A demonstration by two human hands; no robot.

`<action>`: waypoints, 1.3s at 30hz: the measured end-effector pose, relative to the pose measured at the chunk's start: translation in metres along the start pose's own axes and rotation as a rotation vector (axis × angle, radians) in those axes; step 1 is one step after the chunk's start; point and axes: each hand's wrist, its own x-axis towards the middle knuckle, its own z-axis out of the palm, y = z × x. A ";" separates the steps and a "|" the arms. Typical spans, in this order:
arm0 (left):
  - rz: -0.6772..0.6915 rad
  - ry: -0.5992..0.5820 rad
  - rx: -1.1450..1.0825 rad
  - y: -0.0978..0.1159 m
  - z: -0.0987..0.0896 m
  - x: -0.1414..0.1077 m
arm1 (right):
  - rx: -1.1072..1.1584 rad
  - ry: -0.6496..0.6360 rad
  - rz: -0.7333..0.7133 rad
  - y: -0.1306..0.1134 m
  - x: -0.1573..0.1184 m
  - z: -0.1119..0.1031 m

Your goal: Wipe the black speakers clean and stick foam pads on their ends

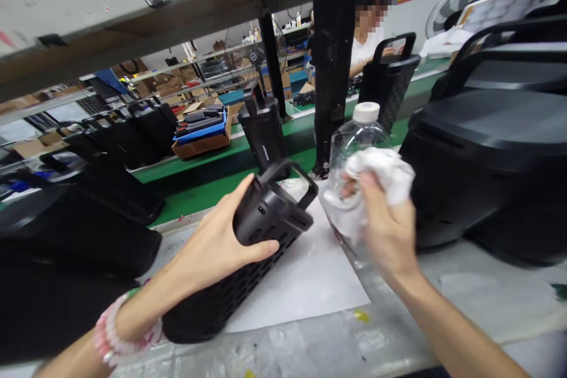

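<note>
A black perforated case with a loop handle (270, 218) leans tilted over a white sheet (310, 277) on the bench. My left hand (230, 236) is wrapped round its upper part, thumb on the near side and fingers hidden behind. My right hand (390, 224), blurred by motion, holds a crumpled white cloth (390, 171) to the right of the case. Just behind the cloth stands a clear plastic bottle with a white cap (365, 113), partly covered by cloth and hand.
Large black cases stand at the right (482, 153) and left (80, 230). Behind the bench run a green conveyor (177, 192) and a dark upright post (332, 59). More cases, a box of parts (204, 133) and a person (365, 41) are beyond. A shelf edge crosses above.
</note>
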 end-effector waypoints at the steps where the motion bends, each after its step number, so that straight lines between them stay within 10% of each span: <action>1: -0.008 0.089 -0.053 0.002 -0.002 -0.004 | 0.026 0.011 0.029 -0.008 -0.008 -0.001; 7: 0.119 0.357 -0.488 0.004 0.007 -0.014 | 0.037 -0.326 0.024 -0.024 -0.046 0.038; 15: 0.316 0.452 -0.760 0.000 -0.031 0.005 | -0.112 -0.202 -0.131 -0.018 -0.035 0.052; 19: 0.347 0.678 -0.905 0.004 -0.026 0.024 | -0.215 -0.004 -0.506 -0.015 -0.040 0.048; 28: 0.181 0.913 -0.981 -0.010 -0.022 0.035 | -0.353 -0.342 -1.250 -0.030 -0.013 0.074; 39: 0.114 0.981 -1.076 -0.025 -0.025 0.046 | -0.332 -0.346 -1.256 -0.024 0.007 0.097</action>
